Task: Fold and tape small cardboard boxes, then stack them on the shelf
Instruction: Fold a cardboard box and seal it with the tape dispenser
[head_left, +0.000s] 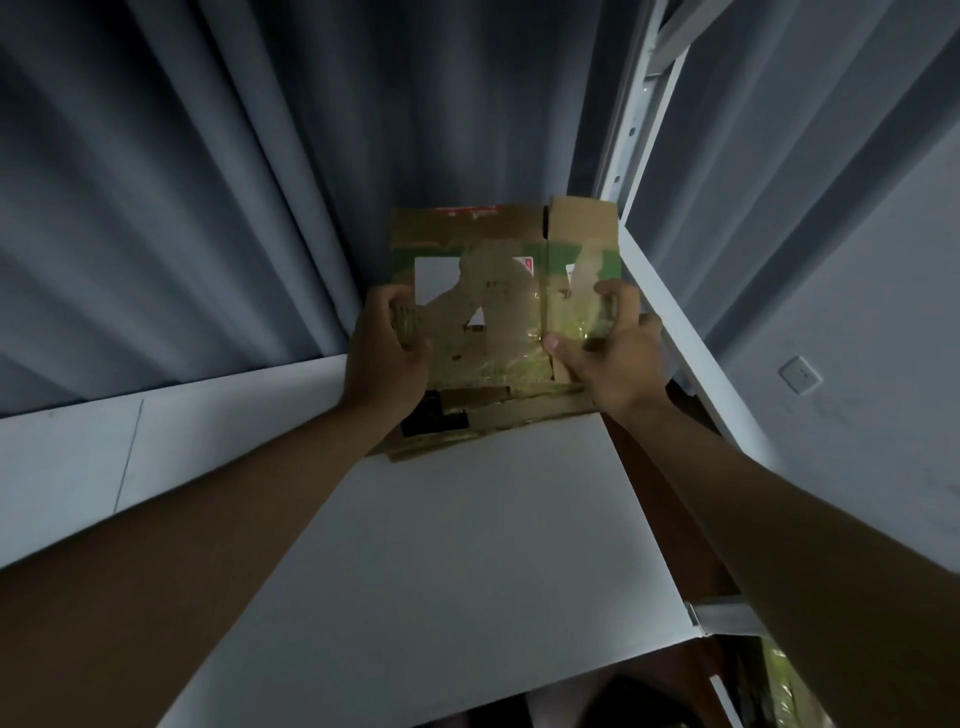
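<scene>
Both hands on cardboard box (498, 322), held btwn them at far end of white shelf (467, 545). Left hand (387, 348) grips box's left edge, fingers curled round it; right hand (610, 353) pinches right side, thumb on taped face. Grey curtain (260, 182) just beyond.

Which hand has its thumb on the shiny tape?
The right hand: its thumb presses the glossy tape; the left hand grips the box's left edge.

Two bare forearms, sleeveless to the frame edge, no rings or watch visible.
</scene>
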